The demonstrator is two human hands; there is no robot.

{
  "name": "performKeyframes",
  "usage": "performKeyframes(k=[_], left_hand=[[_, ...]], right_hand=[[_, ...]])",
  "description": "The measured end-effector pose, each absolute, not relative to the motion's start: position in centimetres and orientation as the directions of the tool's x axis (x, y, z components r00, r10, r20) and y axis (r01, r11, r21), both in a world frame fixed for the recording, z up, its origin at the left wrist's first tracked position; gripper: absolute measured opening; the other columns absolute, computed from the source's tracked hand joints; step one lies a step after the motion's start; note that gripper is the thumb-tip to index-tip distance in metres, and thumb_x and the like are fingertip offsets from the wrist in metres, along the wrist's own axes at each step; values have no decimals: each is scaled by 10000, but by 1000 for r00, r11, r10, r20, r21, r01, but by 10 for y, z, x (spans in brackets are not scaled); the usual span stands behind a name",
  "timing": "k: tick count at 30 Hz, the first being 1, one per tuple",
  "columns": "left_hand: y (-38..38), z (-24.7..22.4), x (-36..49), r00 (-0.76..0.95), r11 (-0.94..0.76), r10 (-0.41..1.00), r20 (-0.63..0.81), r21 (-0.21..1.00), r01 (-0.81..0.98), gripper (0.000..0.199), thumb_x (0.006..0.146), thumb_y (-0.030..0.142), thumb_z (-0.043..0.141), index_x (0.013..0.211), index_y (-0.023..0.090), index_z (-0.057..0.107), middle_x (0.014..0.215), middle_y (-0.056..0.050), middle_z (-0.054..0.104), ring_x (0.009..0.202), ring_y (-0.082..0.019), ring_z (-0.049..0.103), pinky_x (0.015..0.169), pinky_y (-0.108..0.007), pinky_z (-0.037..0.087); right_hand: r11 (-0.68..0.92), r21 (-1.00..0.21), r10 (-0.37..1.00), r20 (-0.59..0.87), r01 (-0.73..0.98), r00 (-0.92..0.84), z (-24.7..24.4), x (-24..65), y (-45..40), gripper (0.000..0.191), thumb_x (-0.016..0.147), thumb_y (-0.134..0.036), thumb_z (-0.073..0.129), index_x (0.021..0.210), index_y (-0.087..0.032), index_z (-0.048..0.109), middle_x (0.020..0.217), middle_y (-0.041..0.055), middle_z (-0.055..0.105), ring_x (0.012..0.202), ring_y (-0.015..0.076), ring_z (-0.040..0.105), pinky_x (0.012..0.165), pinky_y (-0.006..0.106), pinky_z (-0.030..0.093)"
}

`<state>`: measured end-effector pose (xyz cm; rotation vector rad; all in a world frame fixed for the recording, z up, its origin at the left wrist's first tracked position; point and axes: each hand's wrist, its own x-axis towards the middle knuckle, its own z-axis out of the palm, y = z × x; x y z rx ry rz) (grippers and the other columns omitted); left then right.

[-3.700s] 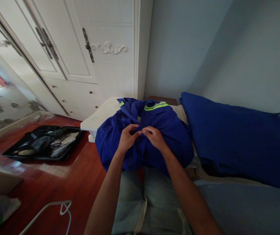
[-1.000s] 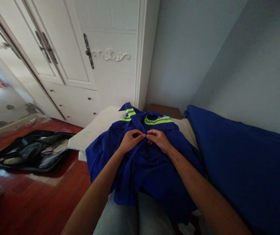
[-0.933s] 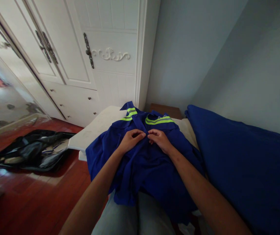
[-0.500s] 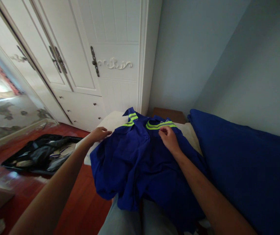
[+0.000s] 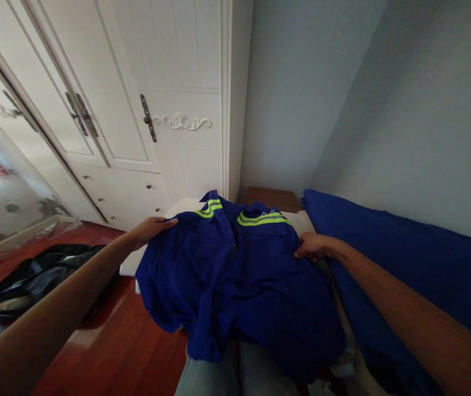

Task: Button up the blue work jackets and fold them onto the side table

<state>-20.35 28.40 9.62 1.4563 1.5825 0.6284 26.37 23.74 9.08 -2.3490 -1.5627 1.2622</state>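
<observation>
A blue work shirt [image 5: 202, 269] with yellow-green and grey reflective strips across its chest lies front up before me. Its collar points away, and its lower part hangs toward my legs. My left hand [image 5: 153, 228] pinches the left edge of the shirt near the shoulder. On the opposite edge, below the right strip, my right hand [image 5: 313, 246] is closed on the cloth, its fingertips partly hidden. Beneath the shirt, a pale surface [image 5: 186, 206] shows at the sides.
A white wardrobe [image 5: 189, 66] with dark handles stands ahead. To the right lies a big blue cushion [image 5: 383, 247] against the grey wall. A brown box [image 5: 274, 197] sits behind the shirt. On the red floor [image 5: 115, 335] at left is an open black suitcase [image 5: 54, 264] with things inside.
My right hand has moved from the chest strip outward to the shirt's right edge and closed on it. The left hand now grips the left edge. The view has shifted slightly.
</observation>
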Motion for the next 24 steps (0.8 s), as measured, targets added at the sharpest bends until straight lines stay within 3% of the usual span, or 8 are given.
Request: performKeyframes(k=[2, 5, 8, 11, 14, 17, 21, 24], left_hand=[[295, 112, -210, -83, 85, 996, -39, 715, 694, 481, 610, 661, 692, 646, 184, 645, 622, -48, 641, 645, -218, 598, 553, -293, 433], [309, 139, -221, -126, -68, 930, 345, 498, 864, 437, 736, 607, 633, 685, 174, 608, 615, -1, 569, 634, -150, 523, 569, -251, 364], [323, 157, -228, -196, -107, 822, 535, 484, 869, 459, 836, 605, 532, 833, 156, 626, 760, -11, 605, 733, -150, 536, 648, -246, 387], [337, 152, -231, -207, -50, 876, 436, 509, 859, 434, 888, 532, 442, 922, 151, 647, 867, -51, 652, 818, -197, 563, 742, -299, 431], [348, 132, -239, -92, -36, 972, 215, 525, 850, 251, 777, 341, 494, 777, 171, 680, 772, -50, 679, 773, -219, 605, 725, -302, 464], [354, 116, -253, 70, -115, 992, 105, 524, 844, 198, 632, 235, 506, 703, 204, 688, 753, -33, 696, 792, -227, 641, 756, -287, 489], [356, 111, -266, 22, -151, 945, 327, 374, 915, 327, 709, 253, 526, 975, 193, 707, 998, -97, 683, 931, -244, 623, 887, -328, 471], [360, 106, -262, -144, 34, 866, 478, 232, 972, 404, 820, 293, 475, 1147, 141, 657, 1152, -198, 622, 1068, -330, 576, 932, -447, 436]], right_hand=[[-443, -521, 834, -539, 730, 122, 96, 263, 236, 211, 667, -181, 737, 644, -131, 533, 483, -31, 465, 422, 49, 373, 417, 158, 316], [-321, -752, 932, -360, 575, 50, 116, 269, 244, 214, 735, -283, 746, 783, -124, 610, 660, 24, 605, 543, 66, 507, 492, 149, 389], [-194, -825, 979, -129, 530, 158, 141, 281, 261, 264, 836, -370, 684, 893, -122, 613, 813, 82, 662, 660, 120, 592, 581, 199, 450], [-171, -624, 945, 113, 762, 305, 159, 292, 278, 201, 907, -319, 623, 931, -121, 596, 864, 100, 659, 708, 134, 587, 626, 207, 401], [-171, -105, 938, 287, 980, 195, 176, 303, 285, 280, 929, -364, 616, 1078, -129, 583, 927, 142, 661, 762, 166, 593, 649, 228, 319], [-98, 293, 966, 258, 951, 20, 198, 315, 288, 391, 943, -466, 566, 1143, -130, 566, 984, 176, 657, 814, 184, 604, 660, 253, 257], [-104, 393, 912, 404, 914, -70, 224, 333, 300, 437, 971, -488, 481, 1141, -95, 567, 1133, 230, 608, 931, 171, 593, 703, 264, 238], [-78, 252, 947, 322, 964, -7, 222, 347, 316, 466, 959, -463, 523, 1190, -61, 574, 1150, 248, 603, 974, 182, 593, 741, 275, 298]])
